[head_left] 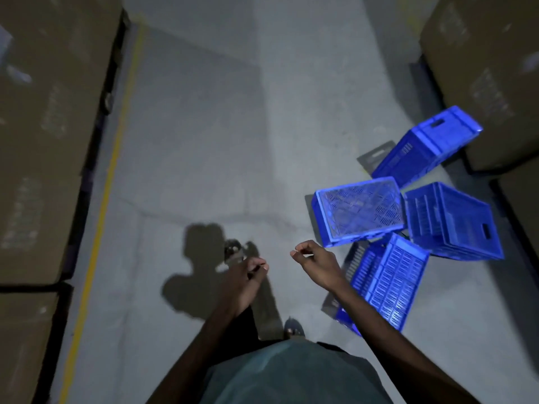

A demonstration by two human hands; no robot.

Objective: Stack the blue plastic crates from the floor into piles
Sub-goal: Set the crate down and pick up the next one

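Hands empty: my left hand [245,275] and right hand [313,262] loosely curled, holding nothing. Four blue crates [360,211] lie jumbled on the floor [198,147], unstacked, right of my right hand; nearest one just beside it.

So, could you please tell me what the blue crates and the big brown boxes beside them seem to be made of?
The crates look like moulded plastic: uniform glossy blue, slotted lattice walls, cut-out handles. The boxes look like cardboard: matte brown flat faces with faint print, though the dim light leaves that less certain.
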